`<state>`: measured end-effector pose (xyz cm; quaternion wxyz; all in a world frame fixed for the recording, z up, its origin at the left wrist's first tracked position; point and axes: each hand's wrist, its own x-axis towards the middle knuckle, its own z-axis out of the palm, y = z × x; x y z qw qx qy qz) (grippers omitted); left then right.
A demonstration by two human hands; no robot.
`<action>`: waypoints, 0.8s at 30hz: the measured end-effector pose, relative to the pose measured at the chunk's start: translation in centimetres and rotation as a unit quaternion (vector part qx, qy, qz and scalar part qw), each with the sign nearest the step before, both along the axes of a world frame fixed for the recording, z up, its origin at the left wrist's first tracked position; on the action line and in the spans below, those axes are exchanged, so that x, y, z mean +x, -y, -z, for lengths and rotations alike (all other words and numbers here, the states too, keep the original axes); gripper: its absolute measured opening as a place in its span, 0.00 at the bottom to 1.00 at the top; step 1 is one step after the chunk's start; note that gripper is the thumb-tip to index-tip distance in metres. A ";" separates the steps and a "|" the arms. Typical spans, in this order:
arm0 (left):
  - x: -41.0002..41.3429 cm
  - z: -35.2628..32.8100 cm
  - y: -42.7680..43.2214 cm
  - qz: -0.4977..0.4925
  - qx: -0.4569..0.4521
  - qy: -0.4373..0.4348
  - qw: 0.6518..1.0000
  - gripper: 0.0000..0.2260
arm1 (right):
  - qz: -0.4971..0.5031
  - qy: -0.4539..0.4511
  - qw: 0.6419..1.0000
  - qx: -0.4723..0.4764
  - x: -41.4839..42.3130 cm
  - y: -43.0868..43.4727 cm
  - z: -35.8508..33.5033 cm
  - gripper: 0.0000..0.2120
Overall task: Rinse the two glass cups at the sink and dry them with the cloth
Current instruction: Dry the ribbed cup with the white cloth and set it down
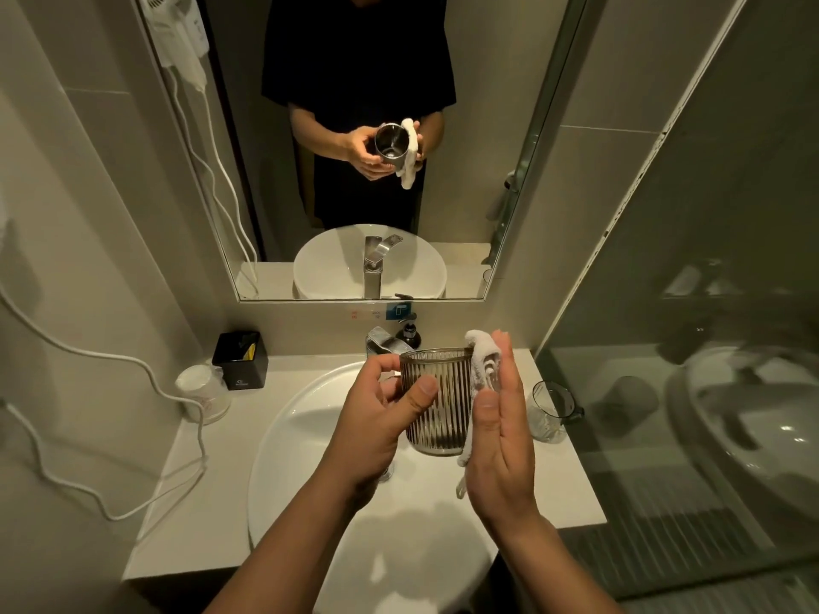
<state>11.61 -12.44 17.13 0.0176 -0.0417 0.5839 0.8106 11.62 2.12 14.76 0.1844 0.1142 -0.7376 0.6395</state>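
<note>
Counter (pixel 212 471) carries basin (pixel 310 405), black box (pixel 241 361), wrapped cups (pixel 201 392), soap bottle (pixel 407 332), 1 glass cup (pixel 549 412).

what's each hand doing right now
left hand: grips the cup
right hand: open, flat fingers press the cloth on the cup

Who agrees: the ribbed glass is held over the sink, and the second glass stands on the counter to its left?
Wrong side: the head view shows the second glass on the counter right of the sink. The ribbed glass is held over it.
</note>
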 end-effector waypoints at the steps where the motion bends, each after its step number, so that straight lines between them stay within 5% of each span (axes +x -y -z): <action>1: 0.1 0.0 0.1 0.007 0.009 0.002 1.000 0.21 | -0.001 0.003 1.000 0.000 -0.1 0.0 0.0 0.24; 7: -0.1 0.1 -0.6 -0.023 -0.056 0.007 0.998 0.29 | 0.020 -0.063 0.991 0.120 0.2 0.6 -0.2 0.24; 16: -0.1 0.6 0.2 -0.020 0.029 0.016 0.999 0.28 | -0.006 0.028 0.999 -0.016 0.1 0.9 0.6 0.24; 24: -0.4 0.3 0.1 -0.025 -0.072 0.017 0.997 0.30 | -0.008 -0.029 0.996 0.088 -0.1 0.6 0.2 0.24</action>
